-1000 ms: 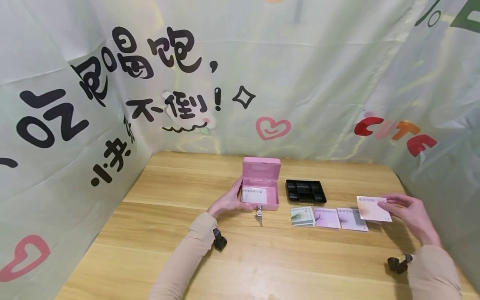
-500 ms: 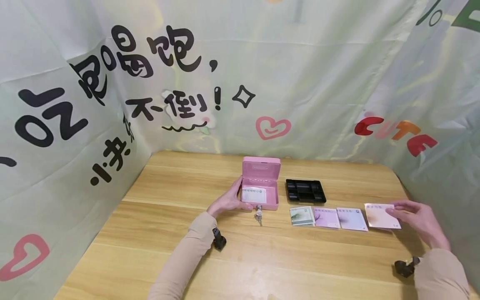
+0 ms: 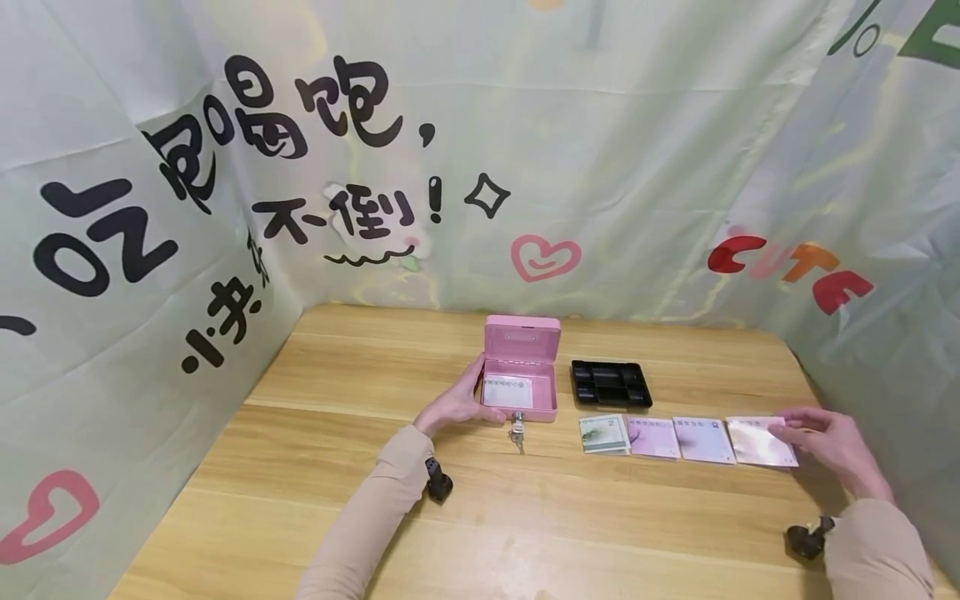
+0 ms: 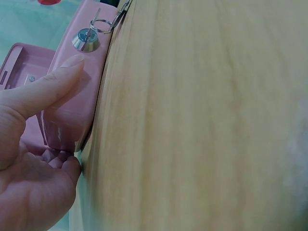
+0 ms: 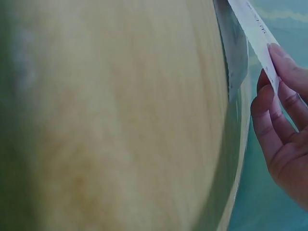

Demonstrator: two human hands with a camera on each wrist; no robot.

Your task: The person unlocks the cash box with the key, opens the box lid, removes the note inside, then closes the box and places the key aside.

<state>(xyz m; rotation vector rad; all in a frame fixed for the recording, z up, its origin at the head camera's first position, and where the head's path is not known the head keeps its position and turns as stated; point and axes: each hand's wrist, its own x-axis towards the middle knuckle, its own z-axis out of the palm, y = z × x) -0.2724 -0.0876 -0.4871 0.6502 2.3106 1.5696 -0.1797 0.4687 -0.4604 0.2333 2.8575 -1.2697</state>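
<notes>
We see a light wooden tabletop walled in on three sides by a pale green cloth backdrop printed with black characters, pink hearts and the word CUTE.

Near the middle stands a small pink cash box, its lid raised upright at the back. A pale banknote lies flat inside it. A key sits in the lock on the front wall, with more keys hanging from its ring onto the wood. Our left hand grips the box at its front left corner: in the left wrist view the thumb lies along the pink front wall just beside the lock, and the other fingers curl against the side wall.

Just to the right of the box lies a black coin tray, divided into compartments. In front of the tray a row of four banknotes runs left to right: a greenish one, two purple ones, then a pale pinkish one at the far end. Our right hand pinches the right edge of that last note between thumb and fingertips; the right wrist view shows the note tilted, with this edge a little above the wood.
</notes>
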